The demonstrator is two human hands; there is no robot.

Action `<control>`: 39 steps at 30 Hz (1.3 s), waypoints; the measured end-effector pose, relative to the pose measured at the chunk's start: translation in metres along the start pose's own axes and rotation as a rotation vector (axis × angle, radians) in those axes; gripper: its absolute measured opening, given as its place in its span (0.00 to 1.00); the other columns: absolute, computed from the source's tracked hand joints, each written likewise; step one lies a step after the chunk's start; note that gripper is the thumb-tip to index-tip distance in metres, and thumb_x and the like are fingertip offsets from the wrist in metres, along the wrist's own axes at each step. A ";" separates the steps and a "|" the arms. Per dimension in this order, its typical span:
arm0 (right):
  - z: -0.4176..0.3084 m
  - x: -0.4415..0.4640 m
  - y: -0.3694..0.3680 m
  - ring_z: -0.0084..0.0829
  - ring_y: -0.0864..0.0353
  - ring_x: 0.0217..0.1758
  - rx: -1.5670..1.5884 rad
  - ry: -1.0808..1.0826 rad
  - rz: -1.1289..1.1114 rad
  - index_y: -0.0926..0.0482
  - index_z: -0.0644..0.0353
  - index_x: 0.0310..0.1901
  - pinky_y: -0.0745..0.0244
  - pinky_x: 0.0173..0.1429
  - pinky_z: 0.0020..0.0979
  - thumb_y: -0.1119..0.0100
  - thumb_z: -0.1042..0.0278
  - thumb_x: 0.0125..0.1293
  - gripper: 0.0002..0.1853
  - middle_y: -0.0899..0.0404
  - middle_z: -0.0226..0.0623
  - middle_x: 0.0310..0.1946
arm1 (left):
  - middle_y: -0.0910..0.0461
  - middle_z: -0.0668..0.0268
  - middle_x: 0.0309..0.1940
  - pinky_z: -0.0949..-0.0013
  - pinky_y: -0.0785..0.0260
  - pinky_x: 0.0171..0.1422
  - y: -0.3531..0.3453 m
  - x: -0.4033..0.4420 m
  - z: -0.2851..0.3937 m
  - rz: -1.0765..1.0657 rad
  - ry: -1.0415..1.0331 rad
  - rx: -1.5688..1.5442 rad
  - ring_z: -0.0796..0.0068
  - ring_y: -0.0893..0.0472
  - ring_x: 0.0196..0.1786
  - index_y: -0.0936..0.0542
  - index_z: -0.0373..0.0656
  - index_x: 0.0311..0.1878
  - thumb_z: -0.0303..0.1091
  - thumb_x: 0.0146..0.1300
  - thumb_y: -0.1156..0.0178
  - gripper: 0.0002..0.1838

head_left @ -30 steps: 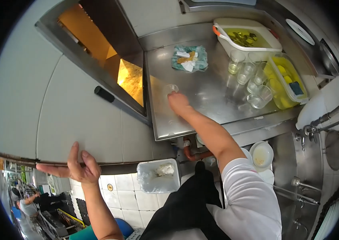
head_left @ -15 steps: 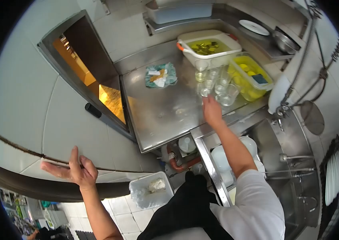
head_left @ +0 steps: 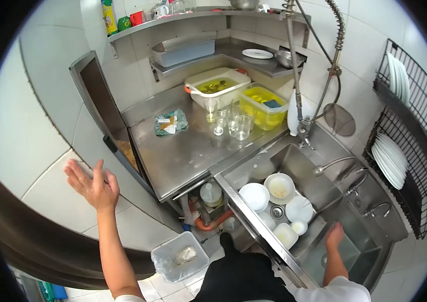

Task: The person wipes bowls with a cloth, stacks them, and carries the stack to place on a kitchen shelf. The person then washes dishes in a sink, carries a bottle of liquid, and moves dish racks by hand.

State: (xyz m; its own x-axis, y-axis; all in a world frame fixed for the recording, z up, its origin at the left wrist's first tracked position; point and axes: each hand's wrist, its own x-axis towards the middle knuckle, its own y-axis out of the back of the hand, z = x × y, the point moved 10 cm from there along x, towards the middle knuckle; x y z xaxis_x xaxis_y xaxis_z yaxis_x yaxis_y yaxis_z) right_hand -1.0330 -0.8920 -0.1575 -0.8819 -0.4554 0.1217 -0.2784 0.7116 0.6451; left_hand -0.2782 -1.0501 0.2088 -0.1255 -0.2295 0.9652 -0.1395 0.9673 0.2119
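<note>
My left hand [head_left: 95, 190] is raised beside the white tiled wall, fingers stretched out and holding nothing. Over the right sink basin [head_left: 363, 232], which looks to hold water, is my right hand [head_left: 334, 235]; its fingers are smeared and partly hidden. The left basin beside it contains stacked white bowls [head_left: 254, 197], a bowl with food bits [head_left: 280, 187] and a squarish white dish [head_left: 286, 235]. Several clear drinking glasses [head_left: 243, 127] stand on the steel counter [head_left: 188, 160], away from both hands.
A white tub [head_left: 193, 81] and a yellow-tinted container [head_left: 263, 118] stand behind the glasses. A crumpled green cloth [head_left: 179, 120] lies on the counter. A spray hose [head_left: 296, 65] hangs above the sink. Plates [head_left: 390, 160] fill wall racks. A lined bin [head_left: 198, 269] sits below.
My right hand has left the glasses and moved right and down over the right basin. The view has swung right, showing more sinks and racks. My left hand stays raised by the wall.
</note>
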 end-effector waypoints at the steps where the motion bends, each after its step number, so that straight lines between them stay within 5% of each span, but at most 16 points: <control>1: 0.022 -0.011 0.020 0.48 0.22 0.45 -0.436 0.159 0.040 0.25 0.66 0.44 0.29 0.49 0.41 0.46 0.74 0.54 0.14 0.21 0.49 0.40 | 0.52 0.46 0.71 0.52 0.66 0.74 -0.001 -0.003 -0.001 -0.028 0.015 -0.012 0.48 0.57 0.74 0.19 0.51 0.44 0.29 0.50 0.42 0.16; 5: 0.122 -0.075 0.045 0.46 0.23 0.53 -1.018 -0.171 -0.476 0.24 0.60 0.50 0.29 0.56 0.37 0.43 0.65 0.57 0.18 0.22 0.48 0.46 | 0.53 0.45 0.70 0.48 0.61 0.73 0.006 -0.028 0.004 -0.176 0.060 -0.121 0.44 0.56 0.73 0.21 0.46 0.45 0.28 0.49 0.41 0.17; 10: 0.286 -0.117 -0.019 0.37 0.25 0.57 -1.057 -0.195 -0.844 0.19 0.52 0.46 0.29 0.56 0.37 0.47 0.62 0.58 0.15 0.22 0.37 0.51 | 0.55 0.43 0.70 0.45 0.57 0.72 0.010 -0.151 0.032 -0.539 0.205 -0.392 0.38 0.55 0.71 0.30 0.36 0.55 0.24 0.47 0.41 0.27; 12: 0.266 -0.131 -0.054 0.37 0.23 0.53 -1.325 0.318 -1.053 0.17 0.51 0.41 0.27 0.54 0.36 0.48 0.62 0.58 0.13 0.20 0.36 0.48 | 0.58 0.40 0.70 0.47 0.59 0.73 0.012 -0.274 0.048 -0.812 0.237 -0.447 0.39 0.55 0.71 0.35 0.36 0.60 0.24 0.44 0.38 0.35; 14: 0.259 -0.123 -0.062 0.36 0.21 0.49 -1.200 0.252 -0.941 0.16 0.53 0.40 0.25 0.50 0.36 0.49 0.63 0.58 0.13 0.19 0.37 0.44 | 0.57 0.34 0.67 0.47 0.56 0.72 0.041 -0.401 0.070 -1.211 0.250 -0.474 0.34 0.53 0.69 0.34 0.31 0.58 0.31 0.39 0.36 0.38; 15: 0.267 -0.126 -0.082 0.37 0.20 0.48 -1.248 0.390 -0.983 0.16 0.54 0.38 0.25 0.51 0.36 0.49 0.64 0.57 0.13 0.19 0.39 0.42 | 0.58 0.31 0.66 0.47 0.57 0.72 0.064 -0.476 0.078 -1.338 0.205 -0.507 0.32 0.53 0.69 0.35 0.29 0.60 0.35 0.39 0.33 0.41; 16: 0.250 -0.120 -0.078 0.40 0.20 0.47 -1.100 0.281 -0.884 0.16 0.55 0.36 0.26 0.52 0.38 0.46 0.65 0.54 0.11 0.19 0.42 0.42 | 0.60 0.29 0.66 0.46 0.57 0.72 0.097 -0.533 0.083 -1.617 0.383 -0.538 0.30 0.55 0.68 0.37 0.30 0.61 0.39 0.39 0.32 0.44; 17: 0.178 -0.127 -0.037 0.42 0.20 0.48 -0.951 0.012 -0.815 0.16 0.58 0.34 0.25 0.52 0.39 0.41 0.66 0.49 0.11 0.20 0.45 0.43 | 0.52 0.31 0.65 0.46 0.56 0.71 0.137 -0.559 0.083 -1.662 0.774 -0.523 0.30 0.50 0.67 0.37 0.31 0.62 0.45 0.46 0.35 0.42; 18: 0.162 -0.126 -0.033 0.42 0.20 0.48 -0.934 -0.045 -0.813 0.17 0.58 0.35 0.25 0.52 0.39 0.39 0.65 0.48 0.12 0.20 0.46 0.43 | 0.50 0.33 0.62 0.46 0.54 0.69 0.161 -0.586 0.087 -1.710 0.867 -0.511 0.32 0.48 0.65 0.35 0.32 0.60 0.45 0.46 0.35 0.40; 25: 0.202 -0.124 0.006 0.44 0.21 0.50 -0.904 -0.199 -0.677 0.18 0.60 0.40 0.25 0.52 0.39 0.43 0.65 0.52 0.14 0.20 0.46 0.45 | 0.37 0.47 0.42 0.52 0.43 0.52 0.189 -0.666 0.086 -1.919 0.527 -0.609 0.46 0.36 0.47 0.27 0.38 0.49 0.39 0.48 0.38 0.25; 29: 0.218 -0.122 0.007 0.47 0.22 0.50 -0.893 -0.110 -0.755 0.19 0.61 0.40 0.26 0.53 0.40 0.46 0.67 0.53 0.14 0.21 0.49 0.45 | 0.29 0.54 0.30 0.55 0.36 0.42 0.181 -0.664 0.100 -1.685 -0.093 -0.753 0.54 0.29 0.37 0.22 0.41 0.43 0.36 0.49 0.40 0.17; 32: 0.187 -0.120 0.005 0.49 0.22 0.49 -0.737 -0.140 -0.728 0.19 0.63 0.39 0.27 0.54 0.42 0.47 0.68 0.52 0.14 0.21 0.51 0.45 | 0.24 0.60 0.22 0.58 0.31 0.35 0.160 -0.645 0.110 -1.501 -0.181 -0.798 0.60 0.23 0.29 0.18 0.44 0.39 0.34 0.50 0.42 0.12; 33: 0.191 -0.115 -0.004 0.49 0.22 0.49 -0.700 -0.178 -0.732 0.19 0.64 0.39 0.27 0.54 0.42 0.48 0.68 0.52 0.14 0.22 0.51 0.44 | 0.27 0.64 0.19 0.63 0.34 0.31 0.137 -0.655 0.099 -1.693 0.352 -0.806 0.67 0.27 0.24 0.20 0.41 0.35 0.32 0.50 0.42 0.09; 35: 0.190 -0.106 -0.005 0.50 0.22 0.48 -0.678 -0.139 -0.719 0.20 0.65 0.38 0.27 0.53 0.43 0.48 0.68 0.53 0.14 0.22 0.52 0.44 | 0.32 0.70 0.14 0.71 0.39 0.24 0.122 -0.654 0.086 -1.588 1.336 -0.665 0.78 0.33 0.18 0.24 0.37 0.28 0.29 0.51 0.43 0.05; 36: 0.183 -0.101 -0.003 0.49 0.22 0.48 -0.691 -0.059 -0.701 0.20 0.65 0.38 0.27 0.53 0.42 0.48 0.67 0.54 0.14 0.22 0.52 0.44 | 0.23 0.64 0.25 0.70 0.33 0.34 0.121 -0.625 0.108 -1.754 1.344 -0.698 0.74 0.26 0.28 0.22 0.31 0.38 0.30 0.51 0.41 0.12; 39: 0.213 -0.080 -0.002 0.48 0.22 0.48 -0.800 -0.017 -0.723 0.20 0.65 0.38 0.27 0.53 0.41 0.47 0.65 0.55 0.14 0.22 0.52 0.44 | 0.20 0.56 0.38 0.69 0.31 0.49 0.109 -0.620 0.131 -1.712 1.290 -0.742 0.67 0.22 0.42 0.24 0.29 0.46 0.31 0.51 0.38 0.20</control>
State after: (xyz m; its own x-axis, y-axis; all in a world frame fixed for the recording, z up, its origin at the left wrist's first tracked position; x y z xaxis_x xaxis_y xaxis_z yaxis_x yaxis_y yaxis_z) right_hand -1.0426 -0.7432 -0.3292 -0.6151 -0.6159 -0.4923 -0.4113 -0.2821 0.8667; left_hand -0.3442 -0.8162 -0.3869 0.2114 -0.7448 -0.6329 0.9199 -0.0672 0.3864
